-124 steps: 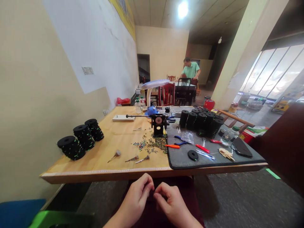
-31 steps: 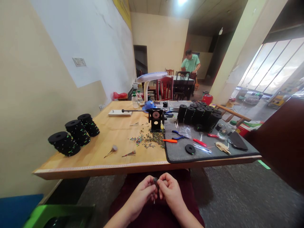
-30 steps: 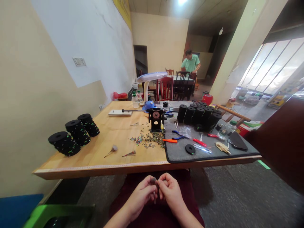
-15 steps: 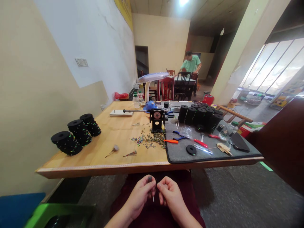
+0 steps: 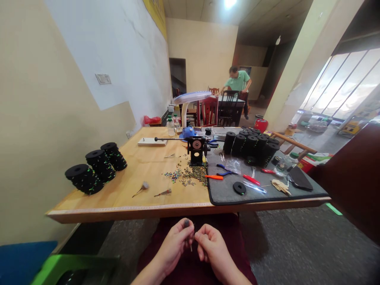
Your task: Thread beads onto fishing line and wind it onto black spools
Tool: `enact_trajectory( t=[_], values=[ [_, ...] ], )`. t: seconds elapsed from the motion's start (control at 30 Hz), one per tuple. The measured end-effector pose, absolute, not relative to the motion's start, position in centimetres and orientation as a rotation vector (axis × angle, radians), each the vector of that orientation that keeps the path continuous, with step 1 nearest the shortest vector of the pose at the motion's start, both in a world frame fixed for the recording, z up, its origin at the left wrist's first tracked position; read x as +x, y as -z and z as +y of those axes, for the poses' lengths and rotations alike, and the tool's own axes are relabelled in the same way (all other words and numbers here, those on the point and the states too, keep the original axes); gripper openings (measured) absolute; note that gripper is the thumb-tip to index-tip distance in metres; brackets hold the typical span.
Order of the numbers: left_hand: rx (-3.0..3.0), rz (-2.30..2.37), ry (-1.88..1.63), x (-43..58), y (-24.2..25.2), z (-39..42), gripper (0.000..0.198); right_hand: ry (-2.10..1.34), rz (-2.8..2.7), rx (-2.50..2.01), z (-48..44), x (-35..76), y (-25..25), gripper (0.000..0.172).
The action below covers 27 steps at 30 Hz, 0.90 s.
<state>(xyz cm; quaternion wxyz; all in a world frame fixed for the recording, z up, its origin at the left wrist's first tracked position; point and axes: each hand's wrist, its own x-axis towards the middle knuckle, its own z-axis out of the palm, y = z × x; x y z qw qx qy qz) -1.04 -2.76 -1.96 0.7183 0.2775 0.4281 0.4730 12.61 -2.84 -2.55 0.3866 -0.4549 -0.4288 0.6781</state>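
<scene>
Over my lap, just below the table's front edge, both hands are close together. My left hand (image 5: 177,240) is closed around a thin stick-like piece with a dark grey rounded head (image 5: 186,223); its pale lower tip pokes out beneath the fingers. Thumb and fingers of my right hand (image 5: 210,243) are pinched together beside it, and whatever they hold is too small to make out. On the wooden table (image 5: 97,205) ahead lie a grey-headed bundle of fine stems (image 5: 144,185) and another thin bundle (image 5: 163,192). Farther back are a heap of tiny tubular pieces (image 5: 196,173) and coloured beads (image 5: 174,175).
Black wound spools (image 5: 80,178) stand at the left. A black winding device (image 5: 196,150) and a lamp (image 5: 187,130) are mid-table. The grey mat (image 5: 219,194) carries more spools (image 5: 251,144), pliers (image 5: 224,170), an orange-handled tool (image 5: 214,177) and tweezers (image 5: 254,187). A person (image 5: 238,81) stands beyond.
My right hand has shifted slightly left, nearer my left hand, still pinched. My left hand keeps its hold on the grey-headed piece. The person in the background has moved a little.
</scene>
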Motion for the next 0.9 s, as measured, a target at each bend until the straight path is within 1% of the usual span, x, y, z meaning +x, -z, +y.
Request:
enact_trajectory(
  t=[0.33,0.67,0.9],
  values=[
    [0.695,0.976,-1.028,-1.04,2.09,-2.73,0.023,-1.719,-1.072,-1.168,-2.84,12.58,2.65,0.038],
    [0.925,1.056,-1.048,-1.13,1.75,-2.70,0.022,-1.733,-1.009,-1.161,-2.71,12.54,2.09,0.042],
    [1.013,1.104,-1.034,-0.90,1.25,-2.80,0.029,-1.655,-1.053,-1.175,-2.41,12.52,2.71,0.045]
  ],
)
